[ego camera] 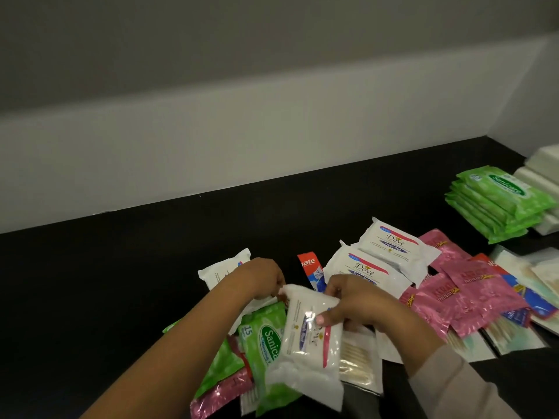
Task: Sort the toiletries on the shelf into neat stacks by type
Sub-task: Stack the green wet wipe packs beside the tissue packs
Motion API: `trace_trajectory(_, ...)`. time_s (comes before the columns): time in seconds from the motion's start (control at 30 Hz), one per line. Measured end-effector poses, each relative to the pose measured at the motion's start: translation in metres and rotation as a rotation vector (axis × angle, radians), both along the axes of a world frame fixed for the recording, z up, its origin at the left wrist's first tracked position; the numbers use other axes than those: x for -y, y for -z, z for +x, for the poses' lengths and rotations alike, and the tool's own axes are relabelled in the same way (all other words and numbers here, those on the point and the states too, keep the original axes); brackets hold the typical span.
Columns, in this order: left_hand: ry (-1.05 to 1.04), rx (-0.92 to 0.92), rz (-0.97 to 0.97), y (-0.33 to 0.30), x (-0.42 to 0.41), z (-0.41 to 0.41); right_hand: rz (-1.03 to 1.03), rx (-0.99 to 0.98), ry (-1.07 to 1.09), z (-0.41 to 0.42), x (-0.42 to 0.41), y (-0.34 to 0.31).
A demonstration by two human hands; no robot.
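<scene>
Two hands at work: our right hand (352, 303) pinches a white Dove wipes pack (305, 343), thumb on its face, fingers curled behind; it is raised above the mixed heap at the shelf's near edge.
Left hand (263, 278): fingers curled at the pack's far end; we cannot tell whether they grip that end or something beneath it.
Handling: we judge the pack light, soft and slippery in its film wrap; best taken across its middle or by a crimped end.
Sorted so far: green Sanicare stack (499, 207) at far right, just beside folded white packs (541, 173).
Same type: two Dove packs (384, 255), overlapping, beyond our right hand.
Unsorted: a loose Sanicare pack (263, 343), pink sachets (472, 291), a toothpaste sachet (310, 267), cotton-bud packs (360, 361).
Surface: black shelf (121, 267).
Containers: none seen; everything comes sealed in its own wrapper.
</scene>
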State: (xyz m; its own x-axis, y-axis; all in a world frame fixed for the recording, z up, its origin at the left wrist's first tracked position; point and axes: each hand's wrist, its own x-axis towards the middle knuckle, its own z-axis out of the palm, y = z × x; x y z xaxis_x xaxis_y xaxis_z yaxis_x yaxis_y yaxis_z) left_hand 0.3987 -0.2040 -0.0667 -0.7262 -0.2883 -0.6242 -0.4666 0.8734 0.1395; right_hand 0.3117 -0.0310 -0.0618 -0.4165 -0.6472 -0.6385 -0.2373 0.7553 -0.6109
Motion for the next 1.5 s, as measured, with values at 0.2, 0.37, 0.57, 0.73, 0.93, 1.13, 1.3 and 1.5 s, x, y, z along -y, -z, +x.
trace_trajectory(0.2, 0.034, 0.024, -0.051, 0.007, -0.003, -0.004, -0.039, -0.264, 0.146, -0.028, -0.005, -0.013)
trace_trajectory(0.37, 0.045, 0.087, -0.091, 0.012, -0.01, -0.009, -0.064, -0.39, 0.157, -0.026, 0.007, -0.006)
trace_trajectory(0.57, 0.119, 0.138, -0.091, 0.01, -0.009, -0.011, -0.112, -0.419, 0.214, -0.021, 0.012, 0.002)
trace_trajectory(0.73, 0.179, 0.14, -0.089, 0.01, -0.01, -0.011, -0.105, -0.431, 0.229, -0.02, 0.007, 0.004)
trace_trajectory(0.93, 0.077, -0.079, 0.258, -0.011, -0.003, -0.005, -0.124, -0.493, 0.219, -0.016, 0.001, 0.004)
trace_trajectory(1.13, -0.062, -0.249, 0.627, -0.032, 0.005, 0.002, -0.213, -0.496, 0.196, -0.012, -0.005, 0.004)
trace_trajectory(1.3, -0.153, -0.499, 0.623, -0.042, 0.004, -0.006, -0.292, -0.487, 0.179, -0.01, -0.006, -0.001)
trace_trajectory(1.5, -0.275, -0.754, 0.466, -0.044, 0.001, -0.037, -0.399, -0.156, 0.323, -0.009, -0.016, -0.014)
